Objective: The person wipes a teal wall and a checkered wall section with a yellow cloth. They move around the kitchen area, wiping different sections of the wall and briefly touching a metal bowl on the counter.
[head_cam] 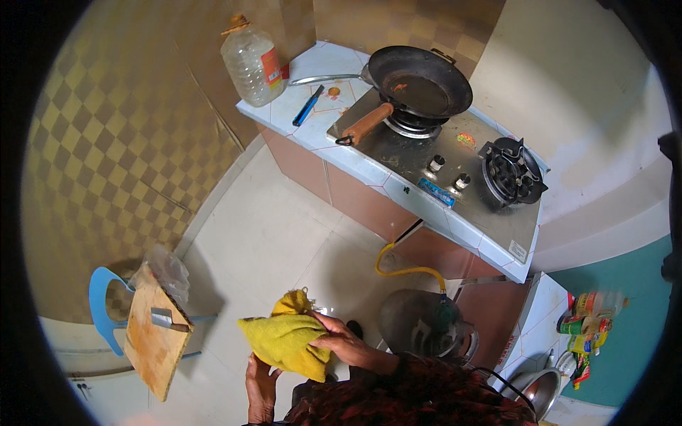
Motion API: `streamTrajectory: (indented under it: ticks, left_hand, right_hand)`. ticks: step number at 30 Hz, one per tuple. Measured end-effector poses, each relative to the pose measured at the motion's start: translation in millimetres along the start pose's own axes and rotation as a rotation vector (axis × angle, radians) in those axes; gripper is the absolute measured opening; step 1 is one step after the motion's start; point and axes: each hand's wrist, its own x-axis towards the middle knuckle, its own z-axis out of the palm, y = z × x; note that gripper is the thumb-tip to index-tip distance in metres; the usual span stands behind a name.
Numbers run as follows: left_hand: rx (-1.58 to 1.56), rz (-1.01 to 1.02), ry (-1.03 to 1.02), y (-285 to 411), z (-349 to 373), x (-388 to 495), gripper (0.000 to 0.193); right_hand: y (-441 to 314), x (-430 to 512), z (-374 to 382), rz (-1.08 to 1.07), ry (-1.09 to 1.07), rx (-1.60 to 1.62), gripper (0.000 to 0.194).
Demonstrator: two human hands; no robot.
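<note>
A yellow cloth (290, 341), bunched and folded, is held up in front of my body above the tiled floor. My right hand (346, 341) grips its right side, thumb and fingers pressed into the folds. At the cloth's lower left edge is my left hand (261, 381), upright with its fingertips against or behind the fabric; whether it grips the cloth is unclear. Past the hands, a dark wok (421, 82) with a wooden handle rests on the left burner of a steel gas stove (394, 152). A second burner (511, 173) bears no pan.
A cleaver (162, 318) lies on a wooden cutting board (154, 346) over a blue chair (101, 309). Right of my hands stands a gas cylinder (421, 322) with a yellow hose (410, 270). A large plastic jug (253, 69) and a blue utility knife (308, 106) are on the counter (298, 133).
</note>
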Motion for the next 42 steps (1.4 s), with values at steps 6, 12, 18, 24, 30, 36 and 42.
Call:
streamTrajectory:
  ticks: [6, 12, 18, 24, 30, 36, 42]
  left_hand:
    - [-0.118, -0.067, -0.077, -38, -28, -1, 0.058]
    - [-0.183, 0.015, -0.076, -65, -66, -19, 0.060]
    - [-0.260, 0.066, -0.078, -72, -139, -63, 0.060]
    - [-0.369, 0.210, 0.041, -75, -227, -112, 0.060]
    - [-0.455, 0.333, 0.260, -96, -312, -189, 0.060]
    - [0.057, 0.499, 0.448, -105, -336, -250, 0.052]
    - [-0.963, 0.466, 0.454, -111, -318, -270, 0.051]
  right_hand:
    - [23, 18, 25, 0.103, -0.089, -0.080, 0.063]
    - [82, 6, 72, 0.403, -0.188, 0.094, 0.065]
    - [152, -8, 116, 0.516, -0.052, 0.166, 0.064]
    - [204, -16, 171, 0.450, -0.176, 0.013, 0.064]
    - [277, -20, 214, 0.586, -0.222, -0.231, 0.060]
    - [310, -19, 235, 0.602, -0.348, -0.324, 0.056]
    - [310, 12, 255, 0.629, -0.559, -0.285, 0.060]
